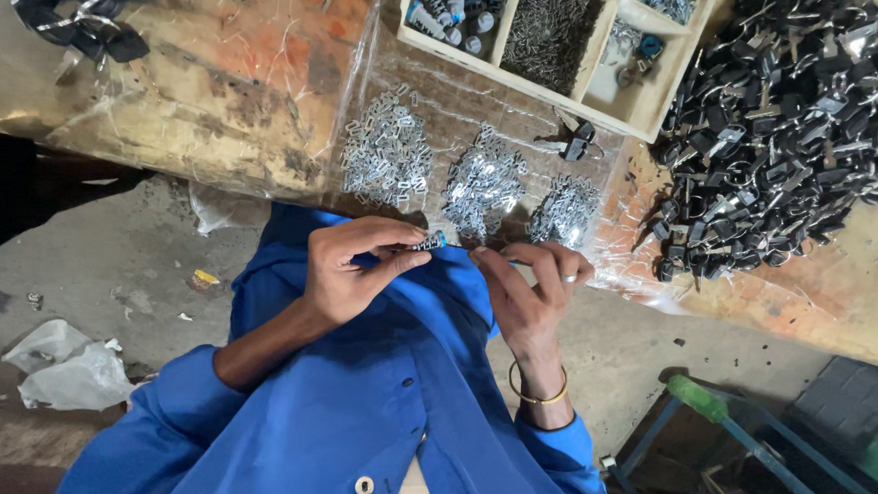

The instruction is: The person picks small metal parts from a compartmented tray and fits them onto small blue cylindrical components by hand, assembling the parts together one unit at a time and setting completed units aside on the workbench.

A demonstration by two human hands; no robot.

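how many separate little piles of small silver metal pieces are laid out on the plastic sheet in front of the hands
3, in a row on the plastic sheet: left pile, middle pile, right pile, just beyond the left hand and right hand. More such pieces may sit in the wooden tray.

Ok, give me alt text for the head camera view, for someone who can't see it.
A person in a blue coat pinches a small metal part in the left hand, right hand alongside, at a workbench with three piles of metal clips and a divided tray.

Three heaps of metal clips (477,184) crowd the near bench edge; the tray (657,98) blocks the far side, a key pile (795,135) the right. Bare bench (218,75) lies left, seemingly open.
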